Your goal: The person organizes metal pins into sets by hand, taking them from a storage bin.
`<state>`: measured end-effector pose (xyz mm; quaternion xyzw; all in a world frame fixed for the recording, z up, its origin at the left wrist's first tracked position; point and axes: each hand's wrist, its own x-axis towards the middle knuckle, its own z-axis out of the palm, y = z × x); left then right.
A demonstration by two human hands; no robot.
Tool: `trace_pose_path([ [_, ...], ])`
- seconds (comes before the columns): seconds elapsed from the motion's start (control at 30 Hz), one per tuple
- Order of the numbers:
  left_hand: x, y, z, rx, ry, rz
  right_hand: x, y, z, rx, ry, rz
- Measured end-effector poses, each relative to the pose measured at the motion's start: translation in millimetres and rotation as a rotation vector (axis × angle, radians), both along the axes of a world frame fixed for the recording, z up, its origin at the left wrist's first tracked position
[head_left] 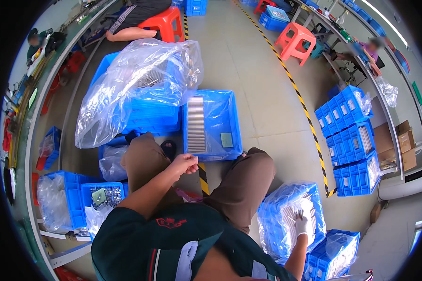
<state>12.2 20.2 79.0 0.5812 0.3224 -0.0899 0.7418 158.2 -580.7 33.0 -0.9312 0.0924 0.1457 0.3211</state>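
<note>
My bare left hand is over my lap, near the front edge of a blue bin on the floor. Its fingers are curled together; anything inside them is too small to make out. In that bin a long row of slim metal pieces lies along the left side, beside clear plastic film and a green paper slip. Over to the right, my white-gloved right hand reaches down into a plastic-lined blue bin. Its fingers look spread on the rows of slim metal pieces there.
A clear plastic sheet drapes stacked blue bins ahead left. A small bin of metal parts stands at my left, more stacked bins at the right. Red stools, benches and seated people are beyond. Yellow-black tape marks the floor.
</note>
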Motion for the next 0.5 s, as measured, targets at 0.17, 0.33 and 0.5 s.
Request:
trace_pose_path([
  [0.17,27,41,45,0.070,-0.183,-0.035,55,175,115,0.569,0.067,0.034],
  [0.33,76,81,83,0.018,-0.332,0.009,92,355,160,0.752,0.037,0.269],
  [0.5,111,103,96,-0.114,-0.491,0.104,95,499,164,0.740,-0.028,0.605],
])
